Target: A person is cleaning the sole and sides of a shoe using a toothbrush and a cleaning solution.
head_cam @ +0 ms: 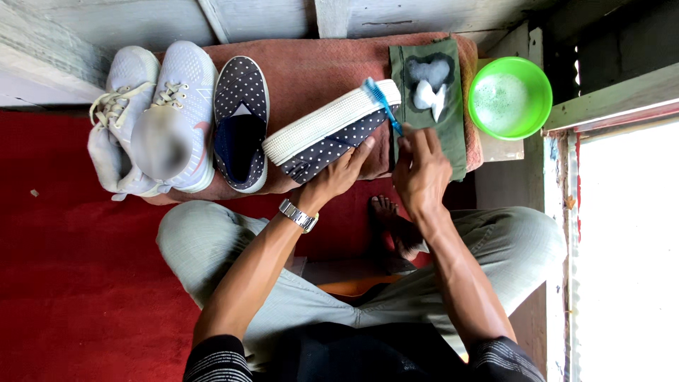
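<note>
Fingers of the right hand (422, 170) are pinched around the handle of a slim blue toothbrush (382, 105), whose bristled head lies against the white ribbed sole of a navy slip-on shoe with white polka dots (327, 139). That shoe is tipped on its side, sole turned up and away from the person, toe end toward the right hand. The left hand (335, 177), a silver metal watch (298, 216) on its wrist, grips the shoe from below, fingers wrapped over the dotted fabric upper and thumb near the toe.

Under the shoe lies a reddish-brown woven cloth (311, 67) spread over a low ledge. Just left of the held shoe stands its matching navy polka-dot slip-on (241, 122), upright with the opening showing. Further left sit two pale grey lace-up sneakers (159, 117), side by side and touching; part of one is blurred. To the right of the toothbrush head a dark green cloth (450, 127) lies on the reddish one, wet and carrying a lump of white foam (429, 92). Beyond it, near the edge, a bright green plastic bowl (510, 97) holds sudsy water.

The person sits cross-legged in light grey trousers (212, 244), a bare foot (391, 219) showing between the knees, on a red carpet (78, 269)
</note>
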